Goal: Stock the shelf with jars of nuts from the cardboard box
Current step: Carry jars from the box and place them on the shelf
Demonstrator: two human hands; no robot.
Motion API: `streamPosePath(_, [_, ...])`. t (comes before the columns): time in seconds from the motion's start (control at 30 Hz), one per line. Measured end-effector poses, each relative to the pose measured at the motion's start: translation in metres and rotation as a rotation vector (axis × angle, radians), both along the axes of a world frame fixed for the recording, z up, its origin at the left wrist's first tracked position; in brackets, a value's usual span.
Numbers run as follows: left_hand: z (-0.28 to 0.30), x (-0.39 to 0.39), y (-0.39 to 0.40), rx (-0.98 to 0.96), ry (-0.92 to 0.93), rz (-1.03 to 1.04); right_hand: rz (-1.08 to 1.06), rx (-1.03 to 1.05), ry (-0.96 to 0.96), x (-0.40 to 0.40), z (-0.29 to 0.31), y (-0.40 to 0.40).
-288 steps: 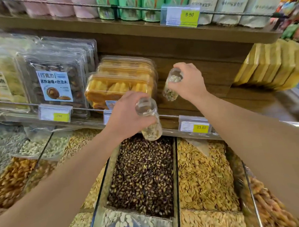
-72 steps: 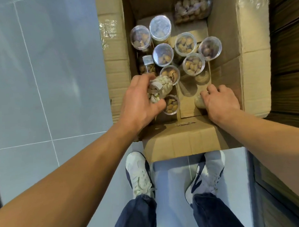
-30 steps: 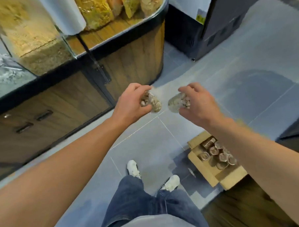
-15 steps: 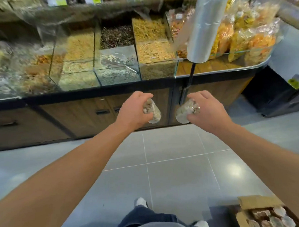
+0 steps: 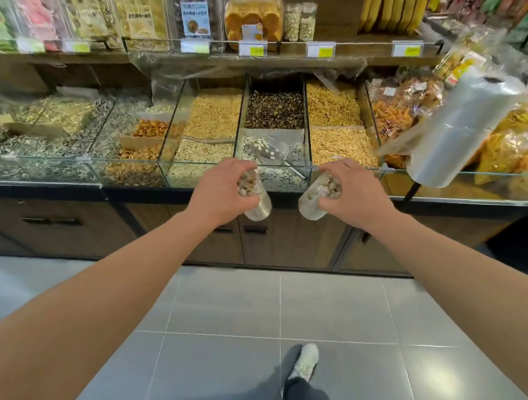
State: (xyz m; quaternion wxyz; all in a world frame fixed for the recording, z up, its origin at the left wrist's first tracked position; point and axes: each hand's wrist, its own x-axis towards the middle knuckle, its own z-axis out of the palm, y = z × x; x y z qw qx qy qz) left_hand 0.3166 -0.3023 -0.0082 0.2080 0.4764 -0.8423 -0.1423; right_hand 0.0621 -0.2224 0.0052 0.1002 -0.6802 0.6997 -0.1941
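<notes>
**Glass bins, a wooden shelf, and a jar in each hand**

Grey floor tiles (image 5: 225, 304) run up to a dark wooden cabinet base (image 5: 289, 244) carrying a worktop of glass-walled bulk bins (image 5: 241, 125) filled with seeds and nuts. At 12 o'clock above the bins sits the brown wooden shelf (image 5: 341, 52), fronted by a wire rail with yellow price tags (image 5: 321, 49). Two clear plastic jars of pale nuts (image 5: 299, 22) already stand on it, just beside a clear tub of orange snacks (image 5: 253, 17); to their right the shelf is bare as far as the yellow packets (image 5: 393, 5).

The left hand (image 5: 223, 192) curls round a clear plastic jar of nuts (image 5: 255, 197), tilted with its flat end down toward 5 o'clock. The right hand (image 5: 354, 193) grips a second clear jar of nuts (image 5: 318, 199), tilted toward 7 o'clock. Both jars hang in front of the bins' front glass edge, near each other but apart, well below the shelf.

At 2 o'clock a roll of clear plastic bags (image 5: 462, 130) juts out over the worktop's edge, near the right hand. A white shoe (image 5: 304, 363) shows at 6 o'clock on the floor.
</notes>
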Motion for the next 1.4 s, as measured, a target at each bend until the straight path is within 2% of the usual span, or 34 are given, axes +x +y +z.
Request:
streamPosePath(0.33, [0.032, -0.046, -0.130, -0.046, -0.006, 0.051, 0.027, -0.109, -0.024, -0.046, 0.032, -0.152])
streamPosePath(0.63, [0.043, -0.113, -0.244, -0.051, 0.022, 0.095, 0.029, -0.060, 0.030, -0.111, 0.038, -0.268])
streamPosePath(1.07, [0.048, -0.168, -0.452, 0.017, 0.100, -0.027, -0.107, -0.049, 0.094, -0.158, 0.057, -0.443])
streamPosePath(1.4, [0.066, -0.189, -0.577, 0.050, 0.156, -0.046, -0.102, -0.195, 0.097, -0.174, 0.105, -0.569])
